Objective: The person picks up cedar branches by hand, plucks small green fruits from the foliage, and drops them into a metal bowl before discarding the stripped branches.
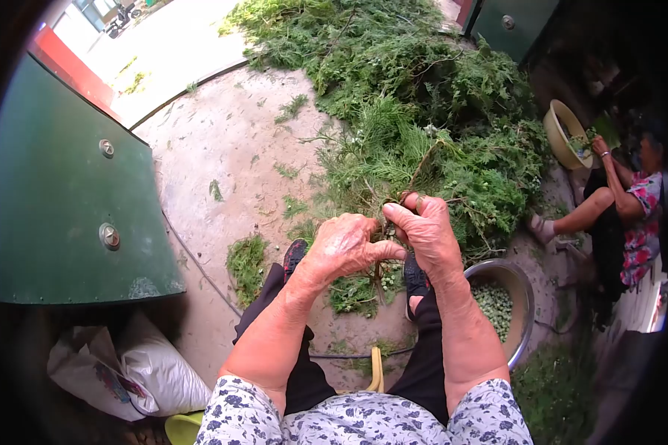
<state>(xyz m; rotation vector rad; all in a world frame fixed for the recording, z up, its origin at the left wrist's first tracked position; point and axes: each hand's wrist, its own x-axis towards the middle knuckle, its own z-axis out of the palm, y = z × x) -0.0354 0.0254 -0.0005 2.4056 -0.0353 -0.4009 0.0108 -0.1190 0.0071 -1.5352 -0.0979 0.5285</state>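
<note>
My right hand point(428, 226) is closed, thumb and fingers pinching a brown twig of a green conifer branch point(427, 167). Just left of it, my left hand point(346, 245) has its fingers curled in at the same branch, thumb stretched towards the right hand. Fine stems pass between the two hands, and leafy sprigs point(352, 294) show below them, between my shoes. By my right leg stands a metal-rimmed basin point(528, 315) with many small pale green cones point(493, 305) in it.
A large heap of cut conifer branches point(453, 89) lies ahead. At right, a seated person point(638, 204) handles greenery over a beige basin point(560, 130). A green metal door point(74, 200) stands left, white sacks point(159, 374) below it. A cable point(200, 267) crosses the floor.
</note>
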